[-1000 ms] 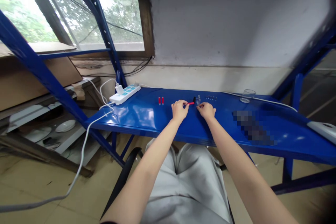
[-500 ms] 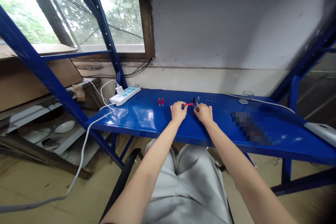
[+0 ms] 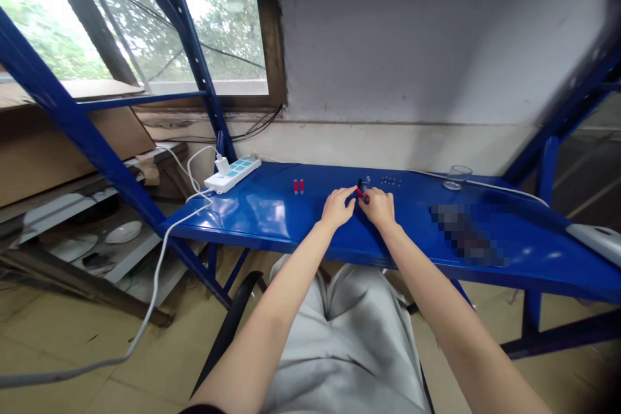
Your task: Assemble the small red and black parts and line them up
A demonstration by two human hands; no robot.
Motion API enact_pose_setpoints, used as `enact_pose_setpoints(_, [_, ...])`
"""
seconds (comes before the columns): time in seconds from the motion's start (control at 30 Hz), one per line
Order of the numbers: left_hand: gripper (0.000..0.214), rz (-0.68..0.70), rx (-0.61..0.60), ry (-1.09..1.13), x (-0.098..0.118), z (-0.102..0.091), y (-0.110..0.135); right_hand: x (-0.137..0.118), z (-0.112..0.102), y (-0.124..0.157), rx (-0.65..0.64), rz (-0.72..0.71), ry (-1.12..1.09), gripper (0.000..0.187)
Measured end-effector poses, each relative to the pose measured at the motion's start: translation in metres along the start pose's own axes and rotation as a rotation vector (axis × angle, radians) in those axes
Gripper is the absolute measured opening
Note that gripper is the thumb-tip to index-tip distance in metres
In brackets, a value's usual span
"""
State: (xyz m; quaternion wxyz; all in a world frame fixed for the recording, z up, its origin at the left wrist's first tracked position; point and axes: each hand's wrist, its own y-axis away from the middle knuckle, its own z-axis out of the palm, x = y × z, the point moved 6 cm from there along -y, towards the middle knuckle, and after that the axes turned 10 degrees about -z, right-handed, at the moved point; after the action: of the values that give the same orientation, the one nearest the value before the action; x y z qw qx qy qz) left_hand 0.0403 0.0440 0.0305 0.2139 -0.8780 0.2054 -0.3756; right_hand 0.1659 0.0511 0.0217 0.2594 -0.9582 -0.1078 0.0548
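My left hand (image 3: 338, 208) is over the blue table, thumb and index finger spread apart. Its index fingertip reaches the top of a small red-ended tube (image 3: 359, 192); whether it touches cannot be told. My right hand (image 3: 380, 208) is closed in a pinch around that tube, hiding most of its lower part. Just behind the fingers are a small black piece (image 3: 359, 182) and a small clear piece (image 3: 367, 180). To the right lie several tiny metallic pieces (image 3: 391, 182) in rows. Two red cylinders (image 3: 298, 186) stand side by side left of my hands.
A white power strip (image 3: 233, 173) with a plugged-in charger is at the table's left end. On the right are a clear glass (image 3: 457, 177), a white cable (image 3: 504, 189), a pixelated dark object (image 3: 468, 236) and a white device (image 3: 596, 242). Blue frame posts (image 3: 187, 32) rise at the sides.
My left finger and thumb have parted from the red piece they pinched. The red piece has gone from lying sideways between the hands to my right fingertips.
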Motion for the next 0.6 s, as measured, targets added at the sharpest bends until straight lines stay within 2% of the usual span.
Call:
enact_pose_setpoints(0.3, [0.012,-0.081,0.024,-0.002,-0.0063,-0.0036,-0.0023,-0.0038,-0.0037,0.0014,0.019,-0.043,0.002,0.018])
enact_pose_setpoints(0.6, [0.008,-0.102,0.036,-0.010,-0.0095,-0.0008,-0.0028,-0.0086,-0.0033,0.0011,-0.023,-0.124,0.089,0.018])
